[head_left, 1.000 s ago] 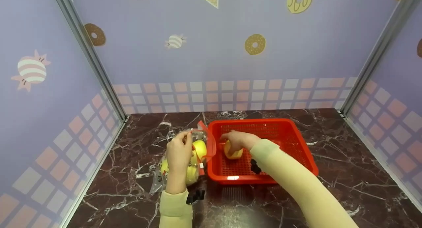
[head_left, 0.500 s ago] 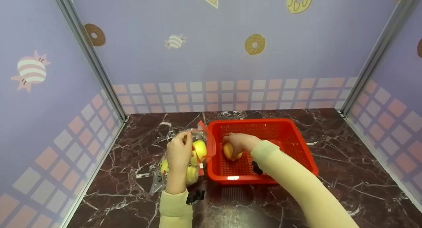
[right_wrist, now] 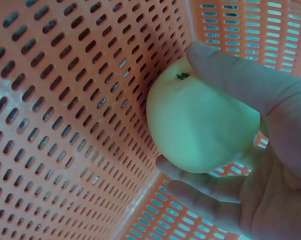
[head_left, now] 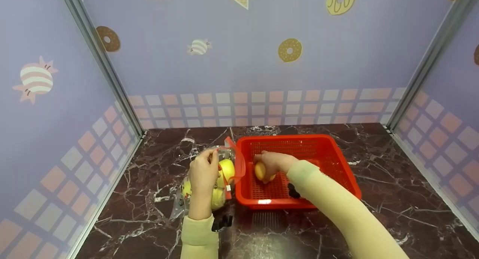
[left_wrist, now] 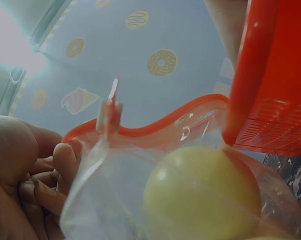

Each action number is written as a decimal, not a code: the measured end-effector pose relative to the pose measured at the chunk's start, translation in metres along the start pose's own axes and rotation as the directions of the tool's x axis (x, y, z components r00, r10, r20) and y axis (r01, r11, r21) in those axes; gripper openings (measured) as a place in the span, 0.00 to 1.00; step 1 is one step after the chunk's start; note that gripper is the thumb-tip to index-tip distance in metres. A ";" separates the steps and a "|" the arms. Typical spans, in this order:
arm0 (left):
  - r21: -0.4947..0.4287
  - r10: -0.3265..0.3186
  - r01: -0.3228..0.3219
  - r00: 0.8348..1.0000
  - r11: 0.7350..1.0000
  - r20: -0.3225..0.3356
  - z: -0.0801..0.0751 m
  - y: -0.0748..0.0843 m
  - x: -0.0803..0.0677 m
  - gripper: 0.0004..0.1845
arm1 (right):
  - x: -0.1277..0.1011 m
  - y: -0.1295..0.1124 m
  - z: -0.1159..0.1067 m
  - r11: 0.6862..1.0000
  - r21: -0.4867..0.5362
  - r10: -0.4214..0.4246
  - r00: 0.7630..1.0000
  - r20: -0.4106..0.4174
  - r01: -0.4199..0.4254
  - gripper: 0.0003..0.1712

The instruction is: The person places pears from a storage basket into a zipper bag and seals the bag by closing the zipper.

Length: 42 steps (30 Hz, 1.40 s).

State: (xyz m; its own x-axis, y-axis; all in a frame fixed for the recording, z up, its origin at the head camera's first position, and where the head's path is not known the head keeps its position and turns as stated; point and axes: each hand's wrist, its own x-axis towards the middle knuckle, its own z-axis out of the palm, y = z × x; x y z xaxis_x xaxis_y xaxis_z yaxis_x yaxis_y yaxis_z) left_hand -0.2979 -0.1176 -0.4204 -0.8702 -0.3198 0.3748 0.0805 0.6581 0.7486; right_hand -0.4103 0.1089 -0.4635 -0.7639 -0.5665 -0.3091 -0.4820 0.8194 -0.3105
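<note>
My left hand [head_left: 202,176] pinches the mouth of a clear zip bag [head_left: 239,163] with a red edge. Inside the bag lie several yellow apples [head_left: 226,167]; the left wrist view shows one apple [left_wrist: 200,195] close below the opening, and a white slider [left_wrist: 110,117] on the red seal. To the right, my right hand [head_left: 276,162] reaches into a red plastic basket [head_left: 299,204] and grips a yellow apple [head_left: 259,171]. In the right wrist view the thumb lies over the apple [right_wrist: 200,125] near its dark calyx, with fingers curled beneath.
The bag's mouth meets the basket's left side. Both rest on a dark marbled tabletop [head_left: 149,229]. Patterned lilac walls [head_left: 239,72] enclose the table at the back and both sides.
The right hand has shifted slightly right and its fingers have closed further round the apple, which has turned a little in the basket. The left hand and bag stay put.
</note>
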 end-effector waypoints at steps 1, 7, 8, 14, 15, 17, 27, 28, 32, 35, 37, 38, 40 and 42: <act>0.001 0.001 -0.001 1.000 1.000 0.000 0.000 0.000 0.000 0.12 | 0.000 0.001 0.000 1.000 0.006 -0.001 1.000 -0.003 0.001 0.41; -0.006 0.005 -0.005 1.000 1.000 0.002 0.001 0.000 0.000 0.12 | -0.003 0.007 0.000 0.998 0.062 -0.013 0.999 -0.035 0.016 0.39; -0.008 0.006 -0.006 1.000 1.000 0.000 0.000 0.000 0.000 0.12 | -0.003 0.008 -0.001 0.997 0.070 -0.020 0.999 -0.044 0.023 0.39; -0.014 0.003 -0.003 1.000 1.000 -0.001 0.001 0.000 0.000 0.12 | -0.008 0.010 -0.003 0.992 0.105 -0.062 0.994 -0.089 0.071 0.40; -0.013 0.002 -0.002 1.000 1.000 0.000 0.001 0.000 0.001 0.12 | -0.009 0.010 -0.003 0.991 0.108 -0.066 0.993 -0.093 0.076 0.40; -0.014 0.002 -0.002 1.000 1.000 0.003 0.001 0.000 0.001 0.12 | -0.010 0.011 -0.005 0.989 0.117 -0.077 0.991 -0.106 0.089 0.40; 0.000 0.024 -0.024 1.000 1.000 -0.019 0.001 0.000 0.002 0.12 | -0.016 0.013 -0.018 0.970 0.214 -0.080 0.982 -0.173 0.117 0.36; -0.002 0.026 -0.026 0.999 1.000 -0.022 0.002 -0.001 0.002 0.12 | -0.016 0.013 -0.018 0.966 0.225 -0.084 0.980 -0.182 0.124 0.37; -0.011 0.024 -0.024 0.999 1.000 -0.028 0.002 -0.001 0.001 0.12 | -0.018 0.012 -0.021 0.950 0.267 -0.103 0.972 -0.211 0.159 0.37; -0.014 0.012 -0.013 1.000 1.000 -0.019 0.002 -0.002 0.000 0.12 | -0.021 0.011 -0.023 0.934 0.301 -0.125 0.967 -0.221 0.190 0.37; -0.006 0.009 -0.009 1.000 1.000 -0.017 0.002 -0.002 0.000 0.12 | -0.023 0.010 -0.025 0.922 0.322 -0.141 0.963 -0.230 0.213 0.37; -0.003 0.012 -0.012 1.000 1.000 -0.018 0.002 -0.002 0.000 0.12 | -0.023 0.009 -0.026 0.918 0.331 -0.146 0.961 -0.234 0.220 0.38; -0.004 0.016 -0.016 1.000 1.000 -0.017 0.002 -0.002 0.001 0.12 | -0.026 0.008 -0.028 0.908 0.349 -0.151 0.959 -0.240 0.231 0.39; -0.005 0.020 -0.020 1.000 1.000 -0.020 0.002 -0.002 0.001 0.12 | -0.028 0.007 -0.030 0.901 0.364 -0.151 0.958 -0.245 0.236 0.39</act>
State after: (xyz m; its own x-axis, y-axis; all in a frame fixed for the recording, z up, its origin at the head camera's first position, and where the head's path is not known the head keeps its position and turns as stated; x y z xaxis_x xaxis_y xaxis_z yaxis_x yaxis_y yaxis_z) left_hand -0.2997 -0.1180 -0.4225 -0.8584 -0.3202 0.4008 0.1004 0.6613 0.7434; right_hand -0.4054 0.1332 -0.4304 -0.7638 -0.6448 -0.0284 -0.4579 0.5724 -0.6802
